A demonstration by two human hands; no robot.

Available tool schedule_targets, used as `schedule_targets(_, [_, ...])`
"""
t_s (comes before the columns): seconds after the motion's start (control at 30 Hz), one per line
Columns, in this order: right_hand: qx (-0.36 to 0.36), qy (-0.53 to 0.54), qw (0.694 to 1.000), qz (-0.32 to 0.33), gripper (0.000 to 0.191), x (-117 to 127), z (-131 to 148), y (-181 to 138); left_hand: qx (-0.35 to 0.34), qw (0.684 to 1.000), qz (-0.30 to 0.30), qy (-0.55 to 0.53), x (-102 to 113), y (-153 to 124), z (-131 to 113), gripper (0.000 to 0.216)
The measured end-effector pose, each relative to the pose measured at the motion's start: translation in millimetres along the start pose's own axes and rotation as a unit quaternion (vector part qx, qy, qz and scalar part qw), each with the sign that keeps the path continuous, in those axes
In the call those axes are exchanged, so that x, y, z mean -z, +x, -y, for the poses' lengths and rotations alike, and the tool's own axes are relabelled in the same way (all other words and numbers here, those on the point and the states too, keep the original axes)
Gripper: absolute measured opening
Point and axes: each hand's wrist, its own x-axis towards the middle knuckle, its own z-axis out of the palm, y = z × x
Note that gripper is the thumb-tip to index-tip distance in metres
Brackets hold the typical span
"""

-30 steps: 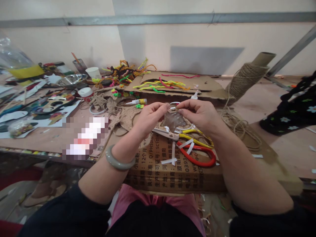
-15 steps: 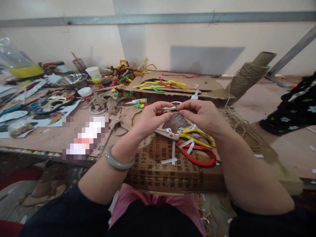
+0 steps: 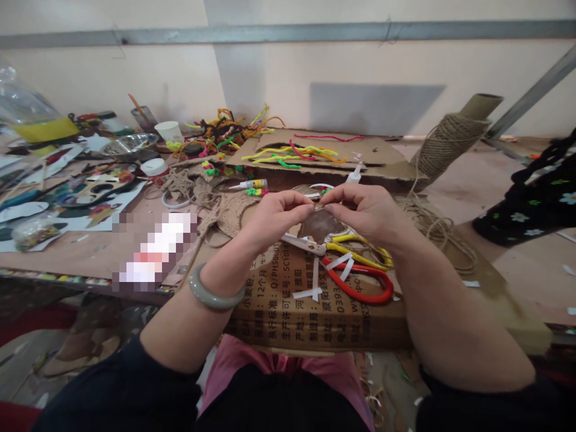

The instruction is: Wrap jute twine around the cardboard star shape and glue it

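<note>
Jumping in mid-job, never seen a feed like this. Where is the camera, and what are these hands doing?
There is no machine: one camera worn on a person's head looks forward and down at their own bare hands. The left hand, with a green bracelet on its wrist, and the right hand pinch a small brown piece between their fingertips, above a printed cardboard sheet. On the cardboard lie red-handled scissors, yellow-handled scissors and white paper strips. Behind are a glue tube, coloured pipe cleaners and, at the right, a spool of twine.
</note>
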Motion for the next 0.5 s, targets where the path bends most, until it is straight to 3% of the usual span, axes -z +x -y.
schedule_targets(0.2, [0.024,-0.038,0.998,0.050,0.017,1.2,1.8,-1.1,0.041,0.997,0.065,0.020,1.5,-0.2,2.6,0.027])
schedule_targets(0.5, [0.020,-0.039,0.998,0.050,0.014,0.5,2.1,-2.0,0.043,0.997,0.060,0.024,0.7,-1.0,4.6,0.022])
